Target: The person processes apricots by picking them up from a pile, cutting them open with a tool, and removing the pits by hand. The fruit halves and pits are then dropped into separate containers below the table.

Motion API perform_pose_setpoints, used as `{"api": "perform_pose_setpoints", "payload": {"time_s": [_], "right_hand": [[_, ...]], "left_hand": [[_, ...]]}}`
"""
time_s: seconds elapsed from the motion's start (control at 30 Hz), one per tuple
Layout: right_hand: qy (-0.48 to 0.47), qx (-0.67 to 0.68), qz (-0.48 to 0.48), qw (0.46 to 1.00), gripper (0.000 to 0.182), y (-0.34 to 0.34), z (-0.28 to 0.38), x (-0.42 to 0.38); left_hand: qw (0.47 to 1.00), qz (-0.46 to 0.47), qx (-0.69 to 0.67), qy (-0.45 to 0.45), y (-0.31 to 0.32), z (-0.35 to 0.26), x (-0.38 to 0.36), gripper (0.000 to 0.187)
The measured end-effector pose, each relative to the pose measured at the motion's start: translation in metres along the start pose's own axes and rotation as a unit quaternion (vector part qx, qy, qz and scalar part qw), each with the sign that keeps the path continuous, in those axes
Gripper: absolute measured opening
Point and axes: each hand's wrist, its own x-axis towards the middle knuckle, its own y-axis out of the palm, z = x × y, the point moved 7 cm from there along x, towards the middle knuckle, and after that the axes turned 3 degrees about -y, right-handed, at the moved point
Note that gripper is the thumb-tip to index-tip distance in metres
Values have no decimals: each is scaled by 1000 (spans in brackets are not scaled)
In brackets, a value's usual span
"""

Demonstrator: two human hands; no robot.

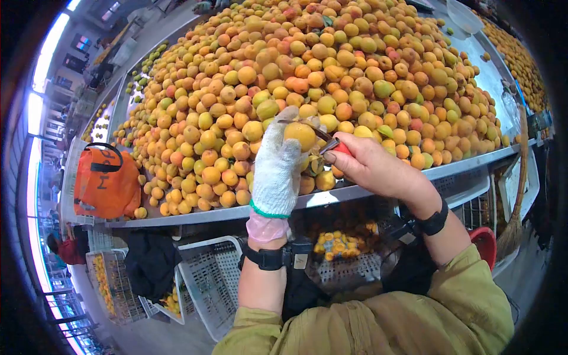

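Observation:
My left hand [277, 163], in a white knit glove with a green cuff edge, grips a yellow apricot [300, 137] between thumb and fingers. Bare and closed, my right hand [370, 163] grips a knife [342, 148] by its red handle. The thin, dark, curved blade lies across the top of the held apricot. Both hands are over the near edge of a large heap of apricots [331, 71], yellow to orange with some red and green ones.
The metal table rim [325, 199] runs in front of me. An orange bag [105, 180] stands at the left corner. Below are a grey crate [213, 284] and a basket with halved apricots [338, 244]. At right are a red bucket [484, 245] and a broom [513, 231].

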Motion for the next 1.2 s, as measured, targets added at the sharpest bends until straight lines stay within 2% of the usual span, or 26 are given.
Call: {"api": "perform_pose_setpoints", "payload": {"time_s": [0.07,0.17,0.2,0.27,0.3,0.33,0.37,0.4,0.43,0.5,0.57,0.6,0.7,0.77,0.8,0.93,0.97,1.0,1.03,1.1,1.2], "right_hand": [[-5,-23,-11,1000,29,-3,0,-2],[0,24,-35,999,28,7,-7,-2],[-43,62,-61,995,26,14,-7,0],[-12,84,-87,993,26,26,-3,-1],[17,105,-112,988,26,28,-5,-1],[26,64,-116,991,26,30,-8,1],[26,63,-115,991,26,29,-7,1],[11,49,-123,991,25,24,-6,2],[-3,36,-132,991,25,18,-5,3],[-11,34,-102,994,26,7,-7,3],[0,32,-13,999,29,4,2,-3],[24,-17,-4,1000,31,2,-2,-5],[30,-32,18,999,32,-8,6,-10],[33,-41,22,998,31,-8,2,-12],[36,-48,30,998,30,-7,0,-13],[43,-21,44,998,29,1,1,-14],[26,2,7,1000,28,5,1,-12],[8,24,-31,999,28,8,0,-10],[7,23,-32,999,28,18,-7,-7],[-16,21,-105,994,27,28,-18,-4],[-22,32,-152,988,27,29,-17,-6]], "left_hand": [[998,-3,-14,-58,-6,13,1,50],[998,34,4,-44,-10,21,3,53],[998,36,4,-45,-9,24,2,53],[993,-56,100,-9,-12,26,-3,54],[993,-55,100,-9,-7,28,-1,54],[994,-58,-84,-34,-2,35,3,51],[960,-61,-266,-59,2,39,5,48],[985,-51,-162,-45,2,30,6,48],[985,-50,-161,-45,-3,27,7,48],[999,-6,-31,-4,-7,21,8,52],[997,-40,-64,-29,-10,24,5,52],[997,-35,-62,-34,-11,24,4,52],[999,-25,-22,-27,-15,11,4,52],[989,12,148,-17,-12,-4,2,54],[980,-8,197,-39,-15,-5,1,56],[974,15,223,-39,-14,1,1,56],[996,-19,68,-47,-14,16,-1,58],[993,-51,-89,-52,-15,30,-1,59],[983,-71,-151,-76,-11,38,-2,63],[961,-37,-259,-91,12,36,-2,46],[966,-46,-242,-77,9,40,2,43]]}}
